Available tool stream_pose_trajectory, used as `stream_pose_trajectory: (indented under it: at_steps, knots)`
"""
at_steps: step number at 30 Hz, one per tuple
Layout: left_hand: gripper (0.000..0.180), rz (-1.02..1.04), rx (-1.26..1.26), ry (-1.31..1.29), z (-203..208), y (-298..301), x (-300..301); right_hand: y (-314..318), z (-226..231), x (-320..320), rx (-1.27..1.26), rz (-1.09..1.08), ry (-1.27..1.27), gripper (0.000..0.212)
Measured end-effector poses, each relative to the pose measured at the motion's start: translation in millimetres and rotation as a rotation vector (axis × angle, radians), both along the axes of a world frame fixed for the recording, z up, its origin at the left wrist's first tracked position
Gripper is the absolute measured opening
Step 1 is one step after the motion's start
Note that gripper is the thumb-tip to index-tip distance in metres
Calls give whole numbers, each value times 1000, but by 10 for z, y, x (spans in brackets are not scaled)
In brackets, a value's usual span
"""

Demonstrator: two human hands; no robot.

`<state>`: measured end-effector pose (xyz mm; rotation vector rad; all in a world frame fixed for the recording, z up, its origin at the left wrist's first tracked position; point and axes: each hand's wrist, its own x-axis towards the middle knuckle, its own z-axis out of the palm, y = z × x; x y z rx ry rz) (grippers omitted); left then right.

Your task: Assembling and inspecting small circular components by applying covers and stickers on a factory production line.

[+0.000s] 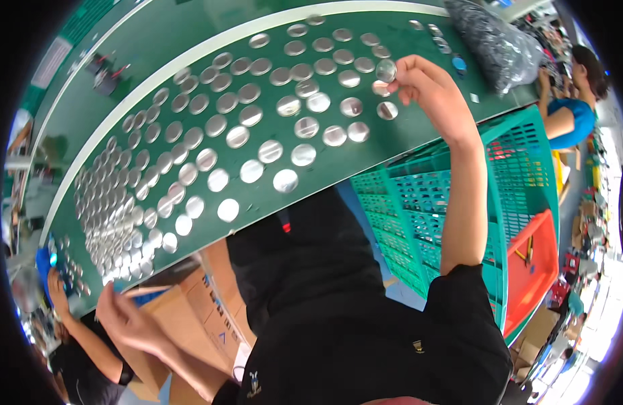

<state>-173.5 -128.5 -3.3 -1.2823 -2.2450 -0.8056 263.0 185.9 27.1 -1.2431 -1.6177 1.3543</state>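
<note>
Many round silver discs (251,171) lie spread in loose rows over the green table (352,165). They stand closest together toward the left end. At the right end of the rows, my right hand (429,94) pinches one shiny round disc (386,70) by its edge, between thumb and fingers. That disc is tilted up above others lying just below it. My left hand (126,322) is low at the left, by the table's near edge, beside the densest discs. Its fingers are partly stretched and slightly blurred, with nothing visible in them.
Stacked green plastic crates (419,223) stand right of my body, with a red-orange tray (535,270) beside them. A grey plastic bag (497,47) lies at the table's far right. Cardboard boxes (203,304) are below the near edge. Co-workers sit at right (571,121) and lower left (89,371).
</note>
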Motion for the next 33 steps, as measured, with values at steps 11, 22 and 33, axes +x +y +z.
stream_pose_trajectory:
  at_steps: [11,22,33]
  knots:
    - [37,584,-403,-129,-1007,-2345,-2183,995,-198,-47,11,16,-213,23]
    - [33,565,-749,-402,-1895,-2641,-2172,1949,-352,178,140,191,-740,32]
    - [38,611,-657,-206,-1406,-1824,-1931,1712,-137,-17,583,-7,-844,30]
